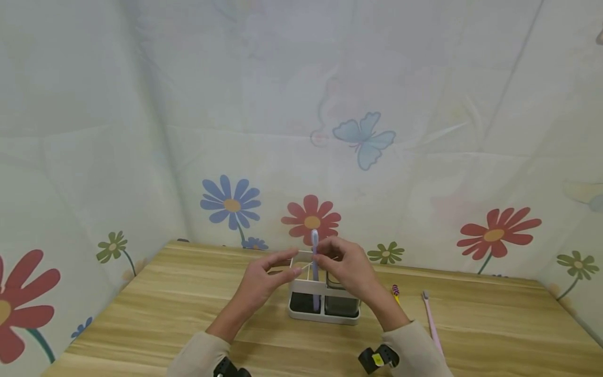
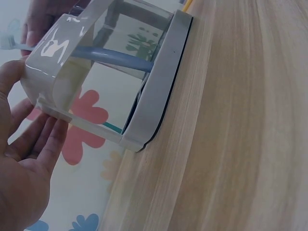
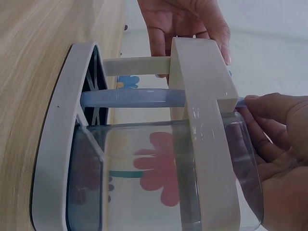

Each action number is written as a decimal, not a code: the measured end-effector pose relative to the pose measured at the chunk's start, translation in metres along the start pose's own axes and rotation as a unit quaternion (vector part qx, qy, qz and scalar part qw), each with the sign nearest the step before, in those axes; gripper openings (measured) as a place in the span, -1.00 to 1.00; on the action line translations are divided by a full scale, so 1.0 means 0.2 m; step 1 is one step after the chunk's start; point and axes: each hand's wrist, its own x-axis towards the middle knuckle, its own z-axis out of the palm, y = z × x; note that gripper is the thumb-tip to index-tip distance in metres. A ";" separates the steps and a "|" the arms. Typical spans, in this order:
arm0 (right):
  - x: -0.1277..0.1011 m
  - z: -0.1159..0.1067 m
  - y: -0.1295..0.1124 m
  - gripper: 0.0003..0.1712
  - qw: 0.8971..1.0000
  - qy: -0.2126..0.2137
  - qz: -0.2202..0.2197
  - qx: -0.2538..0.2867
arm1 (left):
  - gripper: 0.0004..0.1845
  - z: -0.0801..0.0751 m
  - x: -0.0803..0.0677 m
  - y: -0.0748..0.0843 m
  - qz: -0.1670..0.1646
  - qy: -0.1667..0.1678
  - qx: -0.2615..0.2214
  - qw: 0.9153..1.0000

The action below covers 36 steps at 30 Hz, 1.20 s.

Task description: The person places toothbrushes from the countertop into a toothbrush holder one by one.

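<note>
A white toothbrush holder (image 1: pixel 307 286) stands upright on the wooden table, with a blue toothbrush (image 1: pixel 315 275) through the left part of its upper ring. The brush's head sticks up above the ring; its lower end is down at the dark base, as the right wrist view shows. My right hand (image 1: pixel 350 267) pinches the brush just above the ring, between thumb and fingers. At the holder's left end, my left hand (image 1: pixel 264 280) holds the ring, thumb near the top and fingers along the side. A clear cup (image 3: pixel 139 178) sits in the holder's right part.
Right of the holder lie a yellow toothbrush (image 1: pixel 396 294) with dark pink and black bristles, partly hidden by my right arm, and a pink toothbrush (image 1: pixel 431 322). A flower-printed curtain (image 1: pixel 264 131) hangs behind the table (image 1: pixel 188 298) and at its sides.
</note>
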 end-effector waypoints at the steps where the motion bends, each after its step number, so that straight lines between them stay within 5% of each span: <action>1: 0.00 0.00 0.00 -0.86 1.000 0.000 0.000 0.000 | -0.49 0.00 0.00 0.00 0.000 -0.001 0.000 1.000; 36: 0.00 -0.03 -0.02 -0.77 0.999 0.034 0.006 -0.004 | -0.48 0.00 0.01 0.00 0.004 -0.004 -0.016 1.000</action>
